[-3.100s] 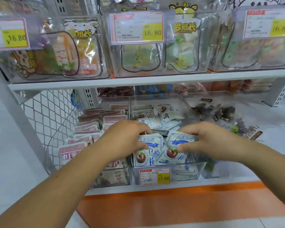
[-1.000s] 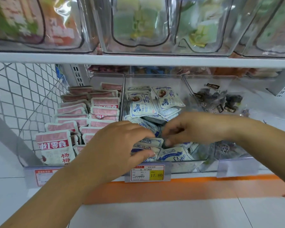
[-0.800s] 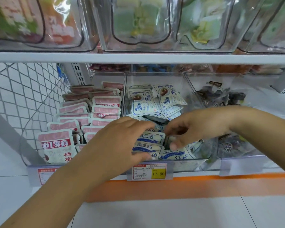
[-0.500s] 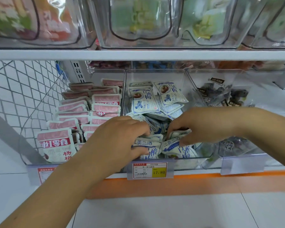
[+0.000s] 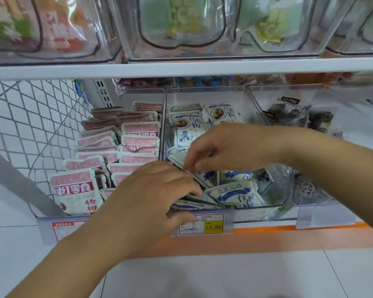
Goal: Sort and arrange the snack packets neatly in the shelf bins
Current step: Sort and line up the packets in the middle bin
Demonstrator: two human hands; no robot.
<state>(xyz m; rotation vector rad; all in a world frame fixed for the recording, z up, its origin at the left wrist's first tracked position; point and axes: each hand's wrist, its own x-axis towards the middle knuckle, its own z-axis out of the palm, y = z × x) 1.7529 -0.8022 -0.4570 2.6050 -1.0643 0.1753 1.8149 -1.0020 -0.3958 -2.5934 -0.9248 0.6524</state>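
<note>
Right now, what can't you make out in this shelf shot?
Head view only:
Blue-and-white packets in the left hand: fronts hidden by its fingers.
Left price tag: partly behind the left forearm, print blurred.
Upper-shelf bags: tops cut off by the frame edge, blurred.
Dark packets, right bin: labels too small.

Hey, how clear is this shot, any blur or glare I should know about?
Head view: upper bins smeared by motion blur, print unreadable; blue-and-white packets and price tag fairly sharp, 17.80 legible; even light, no hard shadows; faint sheen on the clear middle bin; left hand and right hand slightly soft.
</note>
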